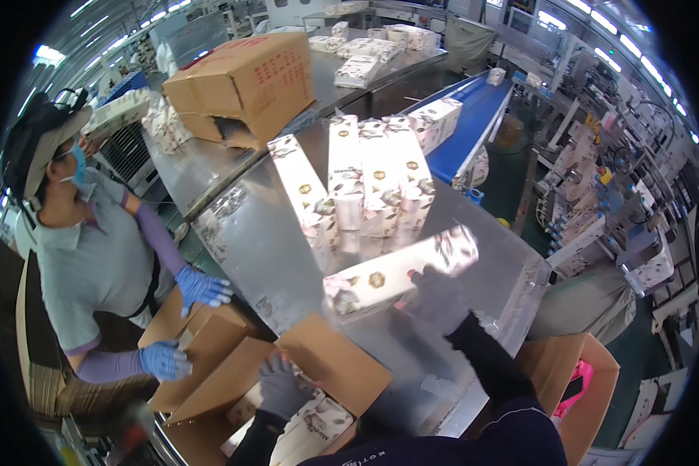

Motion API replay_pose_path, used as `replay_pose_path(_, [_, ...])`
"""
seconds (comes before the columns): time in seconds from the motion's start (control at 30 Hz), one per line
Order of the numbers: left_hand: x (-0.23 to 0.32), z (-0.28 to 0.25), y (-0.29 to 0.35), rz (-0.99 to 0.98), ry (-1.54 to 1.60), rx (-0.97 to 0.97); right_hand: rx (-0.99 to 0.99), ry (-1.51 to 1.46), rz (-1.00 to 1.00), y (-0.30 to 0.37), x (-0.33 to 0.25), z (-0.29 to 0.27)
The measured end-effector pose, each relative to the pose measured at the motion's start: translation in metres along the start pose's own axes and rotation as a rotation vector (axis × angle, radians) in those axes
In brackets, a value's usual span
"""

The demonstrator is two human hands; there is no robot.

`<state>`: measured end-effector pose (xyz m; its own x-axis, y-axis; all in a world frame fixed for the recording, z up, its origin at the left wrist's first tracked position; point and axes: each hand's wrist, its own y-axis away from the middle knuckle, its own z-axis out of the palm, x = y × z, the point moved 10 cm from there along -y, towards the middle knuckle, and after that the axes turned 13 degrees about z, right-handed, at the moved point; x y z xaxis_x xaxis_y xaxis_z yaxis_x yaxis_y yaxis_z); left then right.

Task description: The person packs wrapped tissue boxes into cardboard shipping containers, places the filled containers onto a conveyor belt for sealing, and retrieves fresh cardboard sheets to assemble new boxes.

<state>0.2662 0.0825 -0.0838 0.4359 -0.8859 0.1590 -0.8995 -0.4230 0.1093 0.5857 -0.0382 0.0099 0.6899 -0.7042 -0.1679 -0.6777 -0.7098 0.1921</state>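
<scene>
My right hand (438, 300), in a grey glove with bare fingertips, grips a long white floral pack (377, 281) by its near side, above the metal table (272, 256). The pack is slightly blurred and tilts up toward the right. In the open cardboard box (338, 365) at the lower left, my left hand (283, 386), gloved alike, rests on similar packs (318, 427), fingers lying forward. Beyond the held pack, several more packs (380, 167) stand side by side on the table.
A co-worker (109, 256) in blue gloves handles box flaps at the left. A large carton (245, 85) stands at the back. A blue conveyor belt (466, 128) bears another pack (435, 124) near its end. At the lower right, an open box (598, 388) contains a pink item (573, 388).
</scene>
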Motion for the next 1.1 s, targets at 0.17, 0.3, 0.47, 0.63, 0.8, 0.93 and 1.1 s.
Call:
replay_pose_path(0.17, [0.011, 0.071, 0.016, 0.066, 0.157, -0.128, 0.116, 0.177, -0.561, -0.023, -0.043, 0.024])
replay_pose_path(0.3, [-0.005, 0.037, 0.058, -0.102, -0.018, -0.133, 0.035, -0.146, -0.438, -0.017, -0.034, 0.013])
replay_pose_path(0.47, [-0.038, 0.047, 0.168, -0.346, 0.066, -0.362, 0.227, -0.453, -0.631, 0.101, -0.098, -0.1])
replay_pose_path(0.63, [-0.019, 0.058, 0.168, -0.234, 0.116, -0.24, 0.038, -0.67, -1.189, 0.192, -0.26, -0.061])
replay_pose_path(0.8, [0.001, 0.033, 0.174, -0.103, 0.096, -0.032, -0.302, -0.093, -1.343, 0.179, -0.397, 0.178])
replay_pose_path(0.93, [-0.013, 0.024, 0.208, -0.121, 0.263, -0.183, -0.003, -0.164, -1.465, 0.174, -0.379, 0.19])
replay_pose_path(1.1, [-0.022, -0.114, 0.261, -0.406, 0.21, 0.61, 0.598, -0.381, -0.47, -0.042, -0.169, -0.007])
